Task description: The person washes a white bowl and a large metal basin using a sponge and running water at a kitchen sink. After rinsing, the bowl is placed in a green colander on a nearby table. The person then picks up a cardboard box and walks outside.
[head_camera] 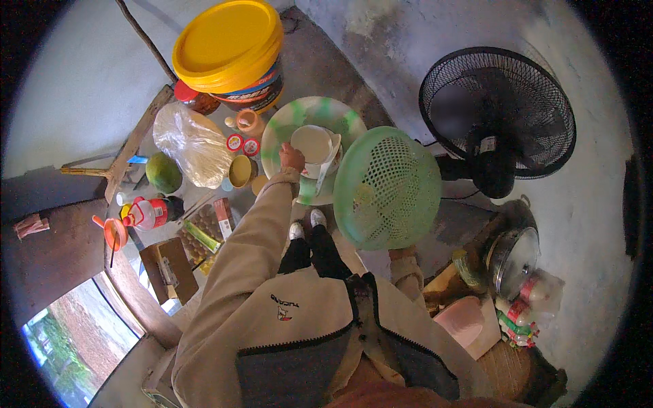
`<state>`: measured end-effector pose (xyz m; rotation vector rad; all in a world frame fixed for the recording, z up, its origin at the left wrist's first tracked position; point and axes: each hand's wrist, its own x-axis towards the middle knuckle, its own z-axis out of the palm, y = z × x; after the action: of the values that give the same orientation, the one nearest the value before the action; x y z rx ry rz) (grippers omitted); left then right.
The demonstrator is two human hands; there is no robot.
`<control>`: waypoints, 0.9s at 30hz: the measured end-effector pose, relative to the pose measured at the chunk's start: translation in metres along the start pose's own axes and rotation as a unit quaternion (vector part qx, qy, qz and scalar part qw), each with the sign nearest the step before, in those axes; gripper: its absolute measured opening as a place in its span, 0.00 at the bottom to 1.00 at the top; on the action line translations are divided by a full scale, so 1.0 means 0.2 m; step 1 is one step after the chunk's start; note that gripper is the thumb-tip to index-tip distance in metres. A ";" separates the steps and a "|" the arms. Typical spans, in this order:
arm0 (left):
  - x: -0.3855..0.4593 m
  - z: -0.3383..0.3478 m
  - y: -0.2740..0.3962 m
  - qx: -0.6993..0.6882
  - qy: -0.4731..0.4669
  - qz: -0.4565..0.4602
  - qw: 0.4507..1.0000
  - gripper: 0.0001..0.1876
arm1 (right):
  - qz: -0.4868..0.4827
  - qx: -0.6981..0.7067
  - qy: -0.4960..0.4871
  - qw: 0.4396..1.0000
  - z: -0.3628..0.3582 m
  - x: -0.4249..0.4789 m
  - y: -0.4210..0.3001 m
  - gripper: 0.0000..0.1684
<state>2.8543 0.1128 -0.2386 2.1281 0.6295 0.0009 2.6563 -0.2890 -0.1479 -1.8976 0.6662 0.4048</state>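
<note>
My left hand [292,157] is closed at the left rim of a white bowl [309,144]. The bowl sits in a wide green-and-white basin [283,120]. A pale ladle or spoon [325,166] leans at the bowl's right side, its handle reaching over the basin. To the right, a light green plastic colander [390,188] is tilted up, its perforated side in view. Under the colander's lower edge my right hand [403,252] holds it; most of the fingers are hidden behind the plastic.
A yellow-lidded bucket [229,43] stands beyond the basin. A black fan [497,115] is at right. Leftward are a clear plastic bag [191,140], a green fruit [163,172], a bottle [153,213] and a cardboard box [168,270]. A glass lid [515,262] lies lower right.
</note>
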 end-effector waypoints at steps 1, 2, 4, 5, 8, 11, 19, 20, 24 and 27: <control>0.01 0.02 -0.01 0.003 0.003 -0.007 1.000 0.22 | 0.000 -0.001 -0.002 1.000 0.01 0.01 0.00 0.14; 0.02 0.04 -0.03 0.004 0.007 -0.014 1.000 0.22 | 0.002 0.001 -0.005 1.000 0.01 0.02 -0.01 0.14; 0.04 0.07 -0.06 0.005 0.012 -0.028 1.000 0.22 | 0.001 -0.001 -0.012 1.000 0.03 0.04 -0.02 0.14; 0.05 0.08 -0.08 0.003 0.014 -0.037 0.999 0.23 | 0.000 -0.005 -0.017 1.000 0.04 0.06 -0.04 0.14; 0.06 0.08 -0.17 0.004 0.040 -0.060 0.997 0.24 | -0.013 -0.010 -0.038 0.999 0.10 0.15 -0.10 0.13; -0.11 0.06 -0.14 0.085 0.057 -0.004 0.995 0.19 | -0.034 -0.027 -0.047 0.998 0.18 0.29 -0.15 0.13; -1.39 -0.58 -0.46 -0.163 -0.037 -0.123 0.978 0.14 | -0.121 -0.092 -0.074 0.986 0.57 0.67 -0.36 0.11; -1.59 -0.63 -0.70 -0.165 -0.009 -0.186 0.969 0.13 | -0.128 -0.104 -0.076 0.983 0.61 0.67 -0.37 0.11; -2.29 -1.00 -1.31 -0.396 0.134 -0.479 0.772 0.10 | -0.160 -0.126 -0.078 0.976 0.65 0.64 -0.38 0.11; -2.71 -1.10 -1.27 -0.306 0.265 -0.582 0.705 0.11 | -0.199 -0.158 -0.078 0.964 0.65 0.59 -0.44 0.11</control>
<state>2.2222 0.1644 -0.1774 0.7738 1.9201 0.1125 2.8061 -0.1739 -0.2012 -2.2123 0.1065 0.4121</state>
